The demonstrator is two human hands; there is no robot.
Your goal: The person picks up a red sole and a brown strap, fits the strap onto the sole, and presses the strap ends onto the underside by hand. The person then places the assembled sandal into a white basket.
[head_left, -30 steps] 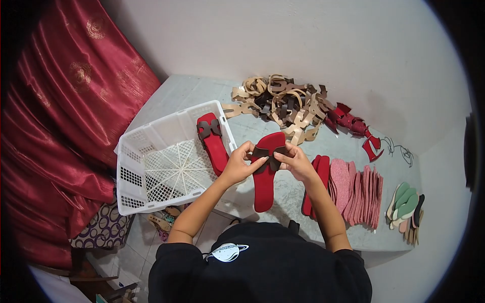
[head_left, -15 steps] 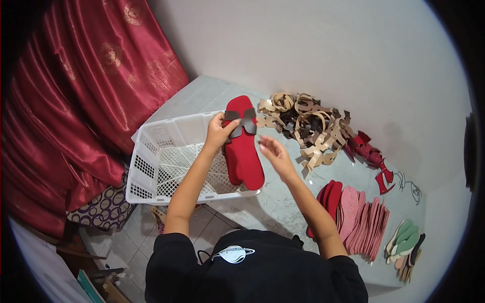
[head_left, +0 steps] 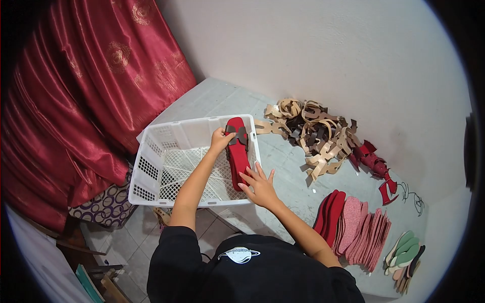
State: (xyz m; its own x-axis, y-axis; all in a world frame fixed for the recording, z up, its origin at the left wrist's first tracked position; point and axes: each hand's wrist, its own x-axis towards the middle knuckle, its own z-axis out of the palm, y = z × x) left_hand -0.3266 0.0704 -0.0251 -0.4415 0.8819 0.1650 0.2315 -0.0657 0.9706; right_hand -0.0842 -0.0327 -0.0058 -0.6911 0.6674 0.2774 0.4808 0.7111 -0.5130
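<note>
My left hand [head_left: 221, 141] grips red sandals [head_left: 239, 155] by their dark brown strap [head_left: 237, 135], thumb on top of it. The sandals lie lengthwise at the right side inside a white plastic crate [head_left: 185, 121]. Fingers spread, my right hand [head_left: 261, 188] is at the lower right edge of the sandals, over the crate's right rim. Its fingertips are beside or on the sole; the exact contact is hard to tell.
A pile of beige and brown straps [head_left: 323, 136] lies by the wall, with red straps [head_left: 374, 162] beside it. Red soles [head_left: 331, 214], pink soles [head_left: 359, 227] and green soles [head_left: 406, 248] are on the table [head_left: 283, 166]. A red curtain [head_left: 86, 101] hangs at left.
The sandals have moved down into the crate's right side with my left hand. My right hand has moved down, its fingers now spread beside the lower part of the sandals.
</note>
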